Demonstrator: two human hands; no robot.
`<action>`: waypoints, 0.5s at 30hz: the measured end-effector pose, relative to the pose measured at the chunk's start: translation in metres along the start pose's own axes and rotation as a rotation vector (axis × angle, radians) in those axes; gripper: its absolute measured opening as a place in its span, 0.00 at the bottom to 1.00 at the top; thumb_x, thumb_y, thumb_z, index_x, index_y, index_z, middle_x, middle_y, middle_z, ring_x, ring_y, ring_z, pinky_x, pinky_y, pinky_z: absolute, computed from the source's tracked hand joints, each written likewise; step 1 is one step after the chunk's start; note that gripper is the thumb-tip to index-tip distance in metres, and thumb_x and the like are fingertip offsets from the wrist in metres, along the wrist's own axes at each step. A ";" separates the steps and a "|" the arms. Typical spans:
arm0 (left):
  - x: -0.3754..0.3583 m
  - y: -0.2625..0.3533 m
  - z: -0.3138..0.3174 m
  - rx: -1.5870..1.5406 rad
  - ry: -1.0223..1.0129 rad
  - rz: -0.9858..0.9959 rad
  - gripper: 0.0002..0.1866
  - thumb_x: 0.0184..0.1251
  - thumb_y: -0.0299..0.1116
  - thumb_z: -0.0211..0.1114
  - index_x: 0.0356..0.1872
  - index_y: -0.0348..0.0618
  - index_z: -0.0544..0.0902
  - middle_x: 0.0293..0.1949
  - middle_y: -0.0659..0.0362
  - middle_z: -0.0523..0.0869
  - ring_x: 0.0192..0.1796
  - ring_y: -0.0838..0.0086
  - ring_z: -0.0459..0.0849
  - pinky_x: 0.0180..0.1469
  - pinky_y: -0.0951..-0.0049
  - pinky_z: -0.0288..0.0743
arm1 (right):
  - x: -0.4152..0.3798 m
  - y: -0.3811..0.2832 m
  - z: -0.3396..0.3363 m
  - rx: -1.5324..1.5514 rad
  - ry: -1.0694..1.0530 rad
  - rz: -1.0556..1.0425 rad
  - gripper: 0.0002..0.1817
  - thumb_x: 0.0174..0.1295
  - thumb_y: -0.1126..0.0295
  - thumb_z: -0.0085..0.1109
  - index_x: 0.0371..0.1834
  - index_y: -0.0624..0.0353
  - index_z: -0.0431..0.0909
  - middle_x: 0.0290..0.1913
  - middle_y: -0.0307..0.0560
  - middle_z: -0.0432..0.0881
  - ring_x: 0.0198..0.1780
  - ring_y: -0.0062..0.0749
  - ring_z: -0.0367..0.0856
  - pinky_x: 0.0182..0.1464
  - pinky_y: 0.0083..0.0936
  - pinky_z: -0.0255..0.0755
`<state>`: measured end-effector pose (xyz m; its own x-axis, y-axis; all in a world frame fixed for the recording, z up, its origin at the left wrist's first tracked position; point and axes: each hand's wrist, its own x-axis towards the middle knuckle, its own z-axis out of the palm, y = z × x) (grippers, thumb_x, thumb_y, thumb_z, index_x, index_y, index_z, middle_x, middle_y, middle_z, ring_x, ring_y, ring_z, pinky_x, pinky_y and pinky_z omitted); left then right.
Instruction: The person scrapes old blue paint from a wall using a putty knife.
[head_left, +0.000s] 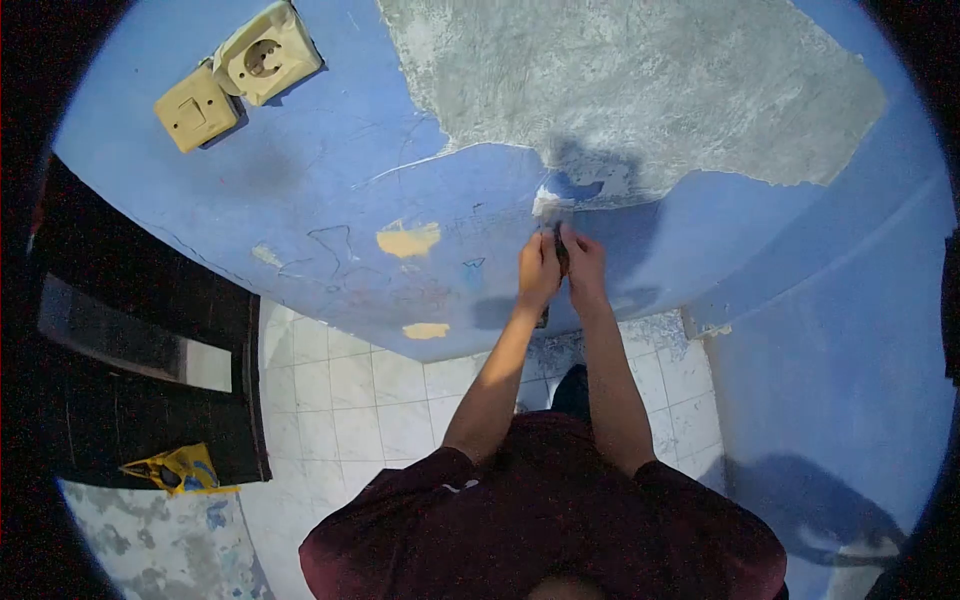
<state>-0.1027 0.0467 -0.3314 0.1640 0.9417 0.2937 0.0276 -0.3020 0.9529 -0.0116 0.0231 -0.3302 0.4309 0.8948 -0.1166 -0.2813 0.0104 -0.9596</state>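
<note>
Both of my hands are closed around the dark handle of a scraper (556, 215), my left hand (538, 268) on one side and my right hand (585, 265) on the other. The scraper's flat blade lies against the blue wall (480, 220), with whitish material at its edge. Just above it, a bluish piece curls out at the lower border of a large bare grey patch (640, 90). The lower end of the handle shows below my hands.
A switch (196, 108) and a socket (265, 60) are on the wall at upper left. A dark door-like panel (130, 400) and a yellow bag (185, 470) are at left. White tiles (345, 410) cover the floor. Another blue wall (820, 380) stands at right.
</note>
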 end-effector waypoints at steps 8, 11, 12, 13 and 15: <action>0.007 -0.007 0.044 -0.197 0.160 -0.050 0.19 0.80 0.43 0.46 0.27 0.44 0.67 0.19 0.65 0.69 0.18 0.82 0.69 0.21 0.77 0.67 | -0.026 -0.018 -0.090 -0.026 0.138 -0.013 0.21 0.71 0.54 0.52 0.42 0.64 0.83 0.41 0.48 0.86 0.45 0.32 0.85 0.48 0.26 0.75; 0.005 -0.009 0.050 -0.173 0.198 -0.051 0.19 0.80 0.44 0.46 0.27 0.45 0.66 0.18 0.65 0.69 0.18 0.82 0.69 0.22 0.76 0.69 | -0.030 -0.026 -0.107 -0.020 0.146 -0.101 0.21 0.71 0.54 0.52 0.42 0.64 0.83 0.42 0.48 0.86 0.45 0.33 0.85 0.48 0.26 0.75; 0.007 -0.010 0.054 -0.164 0.237 -0.013 0.20 0.80 0.44 0.46 0.26 0.45 0.66 0.18 0.65 0.69 0.17 0.82 0.70 0.21 0.76 0.69 | -0.031 -0.030 -0.110 -0.017 0.155 -0.100 0.22 0.71 0.53 0.52 0.42 0.64 0.82 0.42 0.49 0.86 0.44 0.33 0.85 0.47 0.26 0.75; 0.009 -0.012 0.057 -0.155 0.275 0.024 0.20 0.80 0.44 0.46 0.26 0.45 0.66 0.17 0.65 0.69 0.17 0.82 0.70 0.21 0.76 0.69 | -0.031 -0.033 -0.111 -0.012 0.166 -0.099 0.22 0.71 0.53 0.51 0.42 0.64 0.82 0.42 0.49 0.86 0.44 0.33 0.85 0.47 0.26 0.76; 0.010 -0.016 0.061 -0.222 0.285 0.041 0.20 0.80 0.44 0.46 0.26 0.44 0.66 0.16 0.65 0.69 0.16 0.81 0.70 0.20 0.76 0.68 | -0.029 -0.034 -0.112 -0.015 0.161 -0.085 0.22 0.72 0.53 0.51 0.42 0.65 0.82 0.42 0.49 0.86 0.44 0.33 0.85 0.47 0.26 0.76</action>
<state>-0.0418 0.0522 -0.3486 -0.1222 0.9425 0.3111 -0.1933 -0.3300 0.9240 0.0813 -0.0528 -0.3230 0.5847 0.8079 -0.0736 -0.2260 0.0751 -0.9712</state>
